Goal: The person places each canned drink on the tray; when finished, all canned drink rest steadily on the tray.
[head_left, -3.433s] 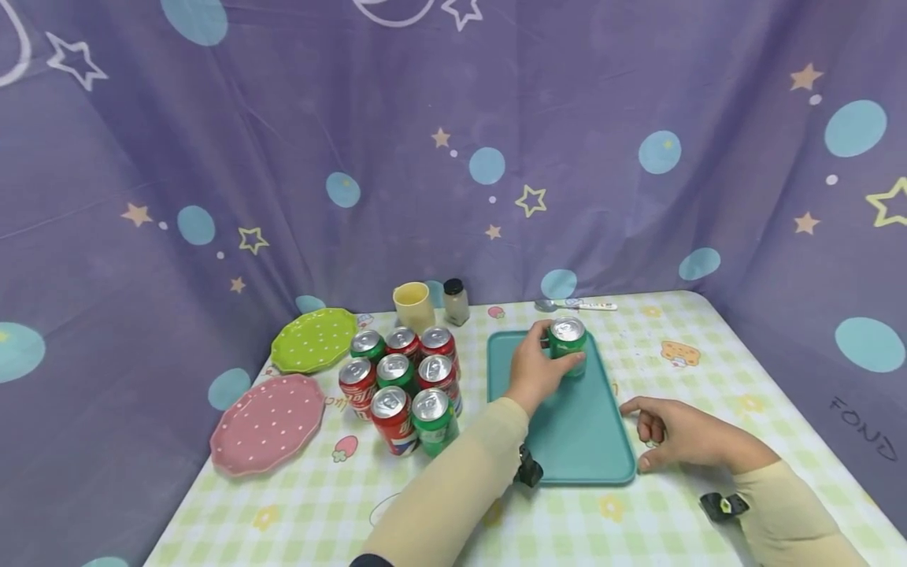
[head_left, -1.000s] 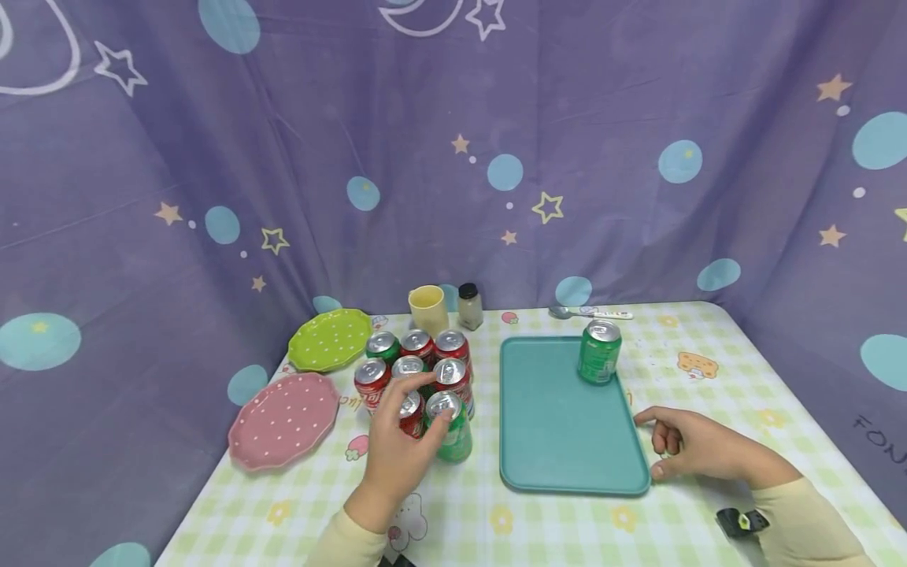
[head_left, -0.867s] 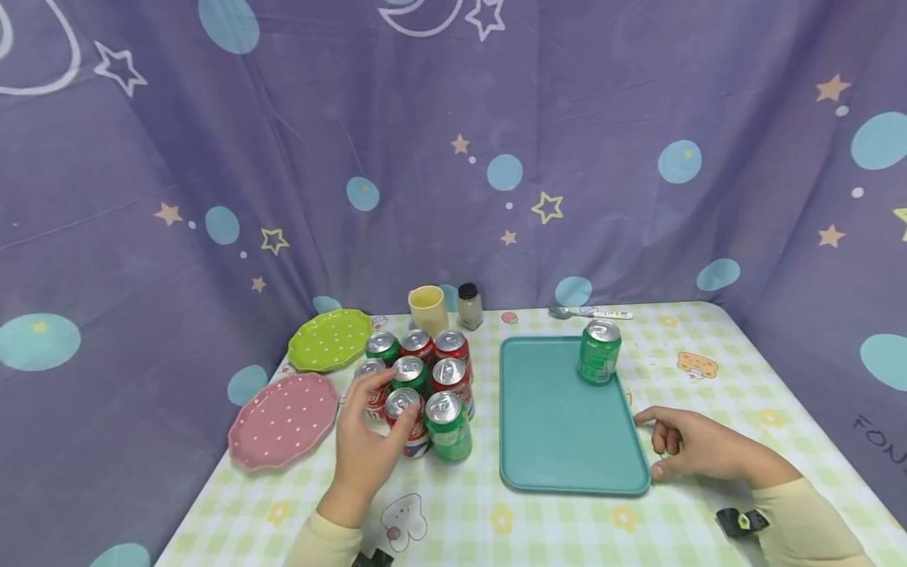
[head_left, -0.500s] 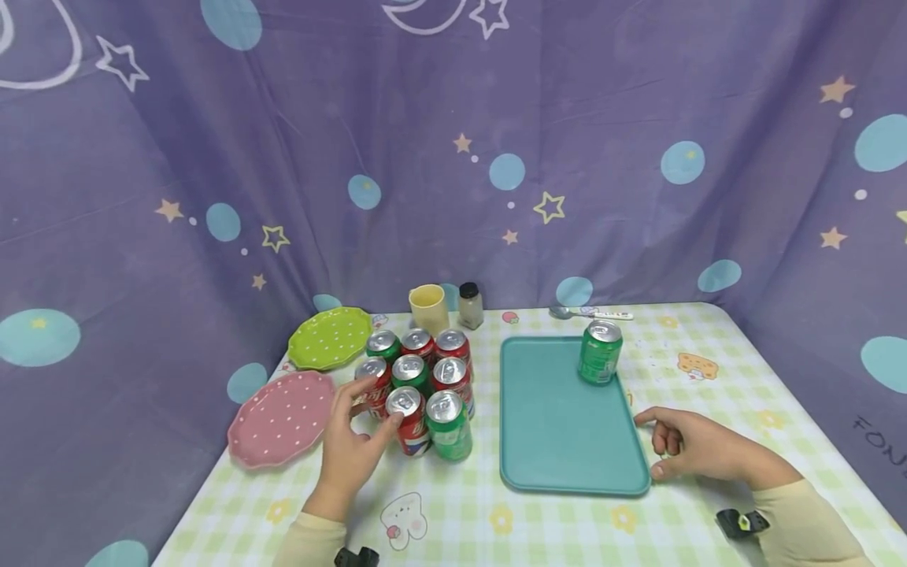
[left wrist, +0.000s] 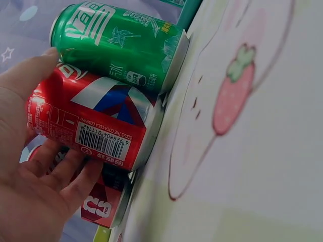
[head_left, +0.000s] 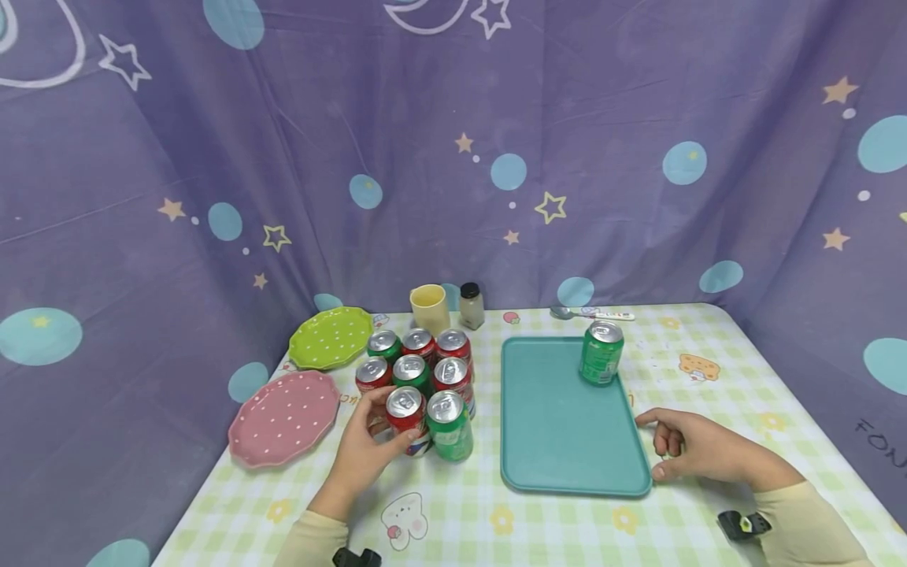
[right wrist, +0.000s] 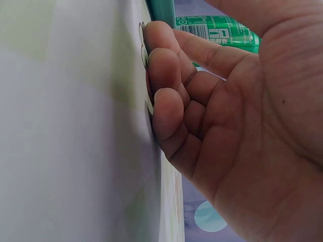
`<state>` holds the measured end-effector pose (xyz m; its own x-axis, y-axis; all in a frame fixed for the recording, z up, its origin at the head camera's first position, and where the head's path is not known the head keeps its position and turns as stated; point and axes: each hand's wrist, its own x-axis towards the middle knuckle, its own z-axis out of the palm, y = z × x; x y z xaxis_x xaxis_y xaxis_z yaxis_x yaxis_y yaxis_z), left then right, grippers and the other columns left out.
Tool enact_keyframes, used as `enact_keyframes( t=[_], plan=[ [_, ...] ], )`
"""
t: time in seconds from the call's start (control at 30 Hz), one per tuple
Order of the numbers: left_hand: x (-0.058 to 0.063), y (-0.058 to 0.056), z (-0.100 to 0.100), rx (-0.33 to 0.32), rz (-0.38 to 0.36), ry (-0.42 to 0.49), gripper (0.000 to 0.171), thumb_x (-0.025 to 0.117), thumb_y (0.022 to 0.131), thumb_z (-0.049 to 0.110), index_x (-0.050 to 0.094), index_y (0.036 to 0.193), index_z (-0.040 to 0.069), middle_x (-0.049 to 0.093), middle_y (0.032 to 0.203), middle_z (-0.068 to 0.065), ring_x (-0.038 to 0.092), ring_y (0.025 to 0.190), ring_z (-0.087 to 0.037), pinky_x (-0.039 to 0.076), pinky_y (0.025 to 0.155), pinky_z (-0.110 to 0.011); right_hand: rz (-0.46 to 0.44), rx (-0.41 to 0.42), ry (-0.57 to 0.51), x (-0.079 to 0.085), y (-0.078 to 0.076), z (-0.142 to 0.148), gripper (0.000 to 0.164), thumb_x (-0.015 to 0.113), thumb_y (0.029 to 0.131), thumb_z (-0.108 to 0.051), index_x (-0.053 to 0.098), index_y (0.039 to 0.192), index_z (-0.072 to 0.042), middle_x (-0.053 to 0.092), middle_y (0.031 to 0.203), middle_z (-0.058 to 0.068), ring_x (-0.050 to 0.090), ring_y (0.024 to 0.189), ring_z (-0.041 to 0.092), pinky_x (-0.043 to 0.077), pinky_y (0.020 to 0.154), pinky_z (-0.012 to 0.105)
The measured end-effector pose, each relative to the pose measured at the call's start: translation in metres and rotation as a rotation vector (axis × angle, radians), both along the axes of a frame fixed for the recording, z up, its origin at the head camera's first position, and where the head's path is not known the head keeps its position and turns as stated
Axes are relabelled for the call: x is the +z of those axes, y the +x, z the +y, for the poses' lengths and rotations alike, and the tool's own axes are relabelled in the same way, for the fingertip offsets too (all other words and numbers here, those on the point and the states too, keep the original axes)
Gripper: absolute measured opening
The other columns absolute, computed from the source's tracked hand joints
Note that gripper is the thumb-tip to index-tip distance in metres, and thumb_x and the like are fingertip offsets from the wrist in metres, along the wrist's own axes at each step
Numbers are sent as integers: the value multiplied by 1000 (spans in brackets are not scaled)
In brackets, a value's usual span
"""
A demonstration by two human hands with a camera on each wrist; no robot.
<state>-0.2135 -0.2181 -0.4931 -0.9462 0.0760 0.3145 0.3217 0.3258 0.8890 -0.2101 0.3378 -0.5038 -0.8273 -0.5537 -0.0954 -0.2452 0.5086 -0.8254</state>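
Note:
My left hand [head_left: 363,453] holds a red Coca-Cola can [left wrist: 96,118] at the front of a cluster of upright cans, thumb on its near side and fingers round its left. Touching that can on the right is a green soda can [head_left: 450,433]. Behind them stand several more red and green cans. A teal tray [head_left: 567,441] lies to the right, with one green can [head_left: 602,354] upright at its far right corner. My right hand [head_left: 701,449] rests at the tray's right edge, index finger and thumb beside the rim, the other fingers loosely bent [right wrist: 169,113].
A pink dotted plate [head_left: 283,421] and a green dotted plate [head_left: 331,339] lie left of the cans. Behind the cans stand a yellow cup [head_left: 430,309] and a small black-lidded jar [head_left: 471,307]. A spoon [head_left: 591,314] lies beyond the tray; a purple curtain [head_left: 425,94] encloses the table.
My left hand let go of the green can on the tray, came back left over the cans, and closed round the front red can. My right hand stayed by the tray.

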Motion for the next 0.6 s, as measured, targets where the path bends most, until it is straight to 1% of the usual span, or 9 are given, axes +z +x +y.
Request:
enact_keyframes(
  t=[0.1,0.2,0.33,0.5,0.6],
  plan=[
    [-1,0,1,14,-18,-25,79,95,79,19,52,144,19,63,130,-3,61,117,-23,54,100,-43,0,0,0,1,0,0,73,88,86,-21,51,142,5,58,95,10,53,73,14,46,61,30],
    [-4,-1,1,26,-29,-65,81,97,77,21,51,144,21,62,131,-1,61,117,-22,54,99,-45,1,0,1,1,0,0,73,88,86,-21,50,142,5,58,95,10,53,73,13,46,61,30],
    [-7,-3,2,41,-26,-94,82,97,75,23,50,143,23,61,130,0,61,115,-22,56,95,-44,-3,-3,1,1,0,-1,73,89,86,-20,50,143,6,58,95,11,52,73,13,46,61,31],
    [-6,-1,4,52,-4,-98,82,98,74,22,52,142,21,63,128,-3,62,113,-25,58,91,-41,2,-8,11,2,1,-2,74,89,85,-21,51,142,5,58,94,10,52,73,13,45,60,30],
    [-4,-1,5,57,-3,-91,79,98,75,20,53,141,22,64,127,-2,63,112,-25,59,90,-40,12,-8,16,2,2,-2,74,89,85,-21,51,142,5,58,94,9,52,73,13,45,60,30]
  ],
)
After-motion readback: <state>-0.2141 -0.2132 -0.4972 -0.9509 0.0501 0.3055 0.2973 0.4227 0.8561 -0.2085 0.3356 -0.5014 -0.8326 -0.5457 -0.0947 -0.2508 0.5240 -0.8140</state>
